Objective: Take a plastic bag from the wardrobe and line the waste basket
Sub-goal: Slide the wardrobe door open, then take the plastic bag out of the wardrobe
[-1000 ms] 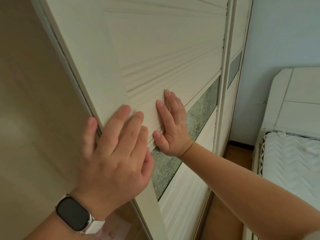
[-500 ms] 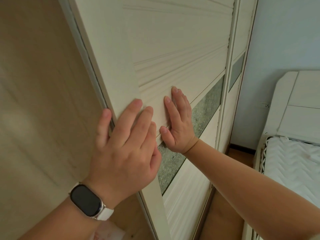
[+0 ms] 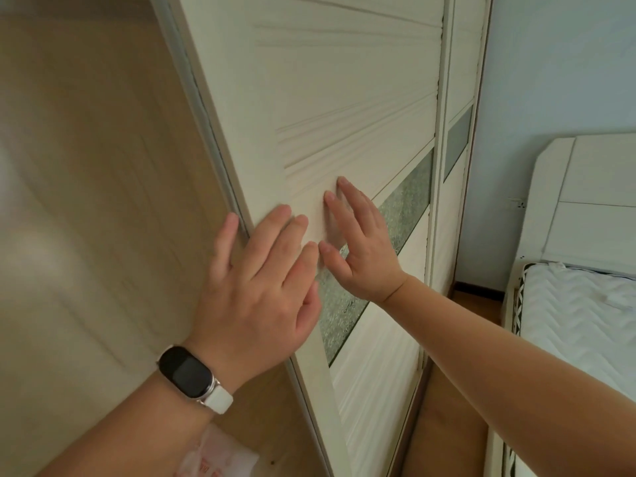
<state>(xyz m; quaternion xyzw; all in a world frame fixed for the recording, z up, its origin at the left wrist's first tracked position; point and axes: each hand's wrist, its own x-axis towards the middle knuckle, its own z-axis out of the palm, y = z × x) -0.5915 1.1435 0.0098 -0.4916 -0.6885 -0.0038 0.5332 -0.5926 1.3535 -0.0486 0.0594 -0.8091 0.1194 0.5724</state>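
Inside the wardrobe (image 3: 103, 201), a wood-grain board (image 3: 278, 421) carries a pale plastic bag (image 3: 220, 456) with red print, partly hidden by a forearm. The wooden floor (image 3: 444, 425) carries the bed (image 3: 585, 187). A white quilted mattress (image 3: 578, 321) lies on the bed.

Wardrobe (image 3: 103, 166) stands partly open on my feed. The cream door (image 3: 344, 80), ribbed with a frosted glass strip, leaves pale wood interior showing on the left. Low inside sits a crinkled whitish plastic bag (image 3: 220, 456) with red print, only partly in view.
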